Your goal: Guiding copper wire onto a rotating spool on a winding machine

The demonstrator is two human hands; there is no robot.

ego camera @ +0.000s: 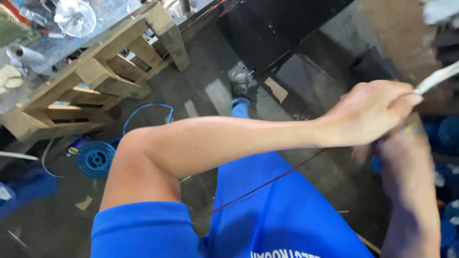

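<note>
Hands meet at the right of the view: the left hand (370, 112), arm stretched across the body, has its fingers clenched on a white strip (437, 77) that runs up to the right. Just below, the right hand (399, 143) is blurred, so I cannot tell its grip. A thin red wire (267, 183) slants down from the hands across the blue shirt (282, 210), above a blue spool (95, 159) on the floor.

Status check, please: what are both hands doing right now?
Left hand gripping flat white strip. Right hand blurred beneath it, grip unclear. Thin reddish wire crosses blue trousers.
</note>
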